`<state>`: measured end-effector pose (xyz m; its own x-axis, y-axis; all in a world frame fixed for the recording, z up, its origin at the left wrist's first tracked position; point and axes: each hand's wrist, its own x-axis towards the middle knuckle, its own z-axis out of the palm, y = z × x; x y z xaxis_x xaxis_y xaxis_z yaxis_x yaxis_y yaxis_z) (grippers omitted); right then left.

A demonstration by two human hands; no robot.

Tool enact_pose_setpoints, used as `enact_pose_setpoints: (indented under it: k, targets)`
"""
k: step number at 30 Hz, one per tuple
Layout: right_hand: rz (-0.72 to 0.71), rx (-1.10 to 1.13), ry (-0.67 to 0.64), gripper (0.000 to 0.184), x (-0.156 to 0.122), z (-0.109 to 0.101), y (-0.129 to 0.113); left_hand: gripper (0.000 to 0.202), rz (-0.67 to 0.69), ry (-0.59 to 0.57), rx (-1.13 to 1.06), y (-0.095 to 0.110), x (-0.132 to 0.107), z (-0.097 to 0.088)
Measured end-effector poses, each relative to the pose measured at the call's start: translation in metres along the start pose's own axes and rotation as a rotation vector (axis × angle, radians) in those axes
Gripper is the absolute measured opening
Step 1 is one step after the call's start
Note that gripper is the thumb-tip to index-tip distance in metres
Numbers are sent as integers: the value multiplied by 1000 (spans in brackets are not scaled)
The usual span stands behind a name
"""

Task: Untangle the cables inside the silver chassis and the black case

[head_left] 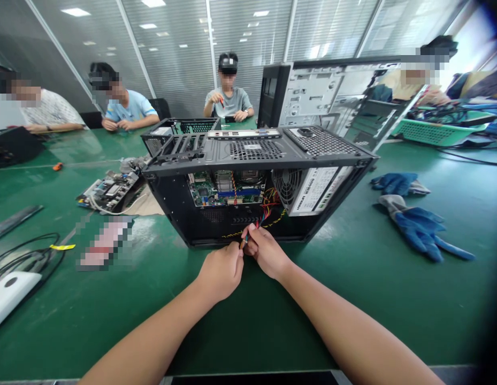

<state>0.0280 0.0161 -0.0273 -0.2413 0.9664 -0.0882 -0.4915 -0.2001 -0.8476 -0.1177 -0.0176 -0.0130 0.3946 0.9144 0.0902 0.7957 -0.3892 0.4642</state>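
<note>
An open black computer case (216, 155) lies on its side on the green table (352, 299), with a motherboard (216, 190) and a power supply (312, 190) showing inside. A bundle of red, yellow and black wires (268, 211) runs out of its front opening. My left hand (221, 270) is closed in a pinch on the end of these wires. My right hand (264, 248) is closed round the same wires just beside it, fingers touching the left hand.
Blue work gloves (420, 227) lie to the right. A loose circuit board (107, 190) and cables (27, 256) lie to the left, with a white device (9, 291) at the edge. Another upright case (332, 93) stands behind. Several people sit round the table.
</note>
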Motion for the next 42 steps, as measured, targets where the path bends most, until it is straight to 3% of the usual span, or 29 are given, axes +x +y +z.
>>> enact_pose_setpoints:
  k: [3,6,16,20,25,29,37,42]
  targets:
    - [-5,-14,11,41,-1,0,-1,20,-5,21,-96,1,0,-1]
    - [16,-21,24,41,0,-1,0,26,-27,-13,-381,0,2,-1]
    - [27,54,34,35,3,-6,4,33,-424,-349,-1544,-1,7,-7]
    - [99,150,25,33,1,-4,1,40,-487,-488,-1824,-4,7,-13]
    - [144,194,8,33,-2,-2,-4,38,-389,-595,-1867,-7,5,-14]
    - [154,210,-21,33,-1,-4,-3,34,-296,-572,-1792,-6,4,-12]
    - [124,137,-14,34,2,-6,-1,33,-320,-431,-1697,0,3,-7]
    - [139,135,-15,34,1,-6,-3,32,-278,-500,-1787,1,2,-10]
